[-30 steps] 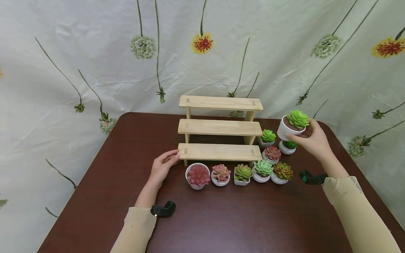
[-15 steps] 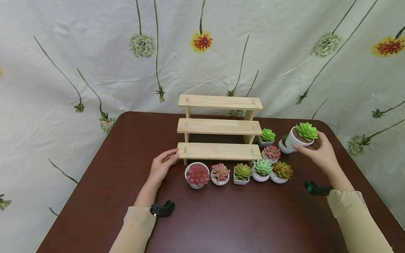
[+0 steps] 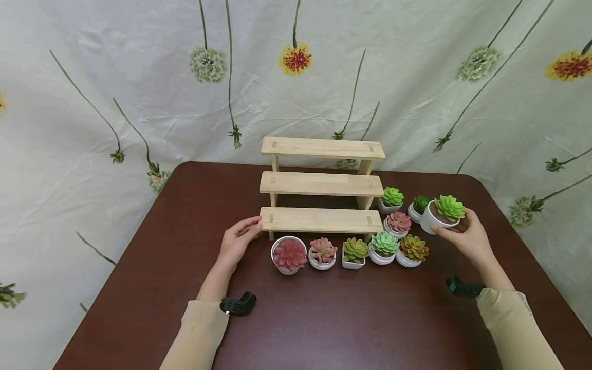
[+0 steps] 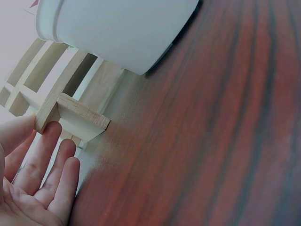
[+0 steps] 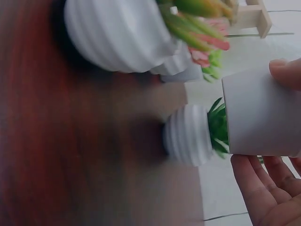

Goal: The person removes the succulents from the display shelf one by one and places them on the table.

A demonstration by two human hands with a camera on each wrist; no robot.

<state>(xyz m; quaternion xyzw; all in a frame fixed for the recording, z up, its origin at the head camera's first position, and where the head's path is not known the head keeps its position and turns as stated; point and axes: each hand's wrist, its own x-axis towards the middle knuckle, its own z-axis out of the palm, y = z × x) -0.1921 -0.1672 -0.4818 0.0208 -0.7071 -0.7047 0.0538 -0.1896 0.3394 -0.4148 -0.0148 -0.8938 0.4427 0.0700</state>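
Note:
A three-step wooden shelf [image 3: 321,221] stands at the table's back middle. My left hand [image 3: 238,244] pinches the left end of its lowest step between thumb and index finger; the other fingers [image 4: 66,188] extend below. On the right, my right hand [image 3: 474,239] holds a white pot [image 3: 432,220] with a bright green succulent [image 3: 449,207], thumb on one side and fingers on the other. In the right wrist view that pot [image 5: 261,113] is off the table, near a ribbed white pot [image 5: 188,135] with a dark green succulent, which it partly covers.
In front of the shelf stand a red succulent [image 3: 289,255], a pink one [image 3: 322,252] and a square-potted green one [image 3: 355,252]. Several more potted succulents, including an orange-green one [image 3: 413,248], cluster right of it. A flowered cloth [image 3: 162,92] hangs behind the table [image 3: 333,318].
My right hand has carried the bright green succulent rightward and down toward the table, uncovering the dark green one beside it. My left hand has stayed on the shelf's end.

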